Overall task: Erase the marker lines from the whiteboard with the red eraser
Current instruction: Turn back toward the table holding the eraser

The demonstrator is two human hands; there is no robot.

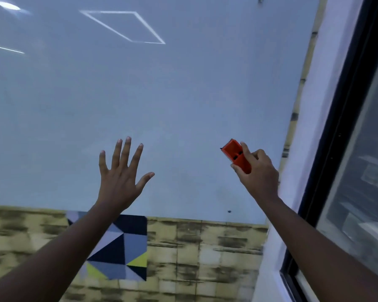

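The right hand (258, 171) has its grip curled round the small red plastic eraser (237, 155), thumb along one side and fingers wrapped behind, holding it up at the lower right of the glossy white whiteboard (183, 83). The left hand (120, 177) is raised with all 5 fingers spread before the board's lower middle. Below hang yellowish mottled wall tiles (205, 253) and a geometric patterned panel (120, 249).

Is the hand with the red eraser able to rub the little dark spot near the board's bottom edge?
Probably yes. The right hand holds the red eraser just above that dark spot, and only bare whiteboard lies between.
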